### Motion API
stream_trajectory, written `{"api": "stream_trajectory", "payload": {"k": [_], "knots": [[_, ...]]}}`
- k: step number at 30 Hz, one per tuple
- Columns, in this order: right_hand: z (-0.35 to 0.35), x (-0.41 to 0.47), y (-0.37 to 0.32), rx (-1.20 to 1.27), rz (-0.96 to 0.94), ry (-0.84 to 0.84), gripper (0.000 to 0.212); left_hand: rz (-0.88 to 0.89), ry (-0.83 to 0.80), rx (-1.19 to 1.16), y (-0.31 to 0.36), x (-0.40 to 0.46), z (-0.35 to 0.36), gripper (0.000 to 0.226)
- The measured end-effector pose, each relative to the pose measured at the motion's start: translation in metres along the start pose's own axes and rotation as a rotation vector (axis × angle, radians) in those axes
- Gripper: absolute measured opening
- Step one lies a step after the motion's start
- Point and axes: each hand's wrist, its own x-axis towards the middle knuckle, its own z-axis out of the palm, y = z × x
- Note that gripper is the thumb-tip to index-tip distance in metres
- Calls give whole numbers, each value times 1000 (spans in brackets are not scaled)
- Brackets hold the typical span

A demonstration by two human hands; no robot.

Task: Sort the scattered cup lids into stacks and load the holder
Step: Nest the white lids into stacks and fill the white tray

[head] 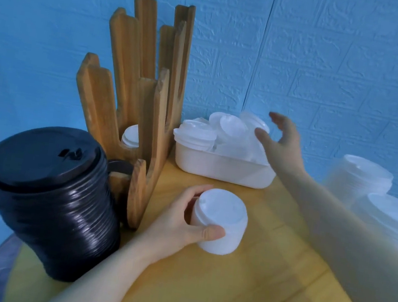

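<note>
Standing left of the wooden holder: black lid stack. My left hand grips a white lid stack in front of it. Right of the holder, my right hand, fingers spread, hovers over the bin of loose lids.

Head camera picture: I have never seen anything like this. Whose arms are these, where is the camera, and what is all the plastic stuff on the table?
There is no machine here. A person wears a wide-angle camera on the head, looking forward and down at their own bare arms.

The left hand grips a short stack of white plastic cup lids standing on the yellow wooden table. The right hand, fingers spread and blurred, holds nothing and reaches over a white plastic tub heaped with loose white lids.

At left stands a tall stack of black plastic lids. Behind it is a slotted wooden lid holder, with a few white lids in one slot. More white lid stacks sit at far right.
</note>
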Motion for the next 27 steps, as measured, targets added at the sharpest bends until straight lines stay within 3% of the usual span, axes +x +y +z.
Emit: {"api": "stream_trajectory", "payload": {"k": [6, 11, 16, 18, 21, 27], "knots": [[17, 70, 16, -357, 119, -65, 43, -8, 10, -4, -1, 1, 0, 84], [18, 79, 19, -331, 184, -27, 19, -8, 4, -3, -1, 1, 0, 80], [14, 68, 8, -293, 190, 27, 14, 2, 2, -2, -1, 1, 0, 86], [11, 62, -2, -174, 179, 118, 11, 6, 0, 0, 0, 1, 0, 90], [2, 41, -24, 240, 164, 205, 6, -1, -1, -2, 0, 1, 0, 89], [-24, -36, -35, 887, 373, -14, 7, 32, 2, 3, 4, -2, 2, 93]]}}
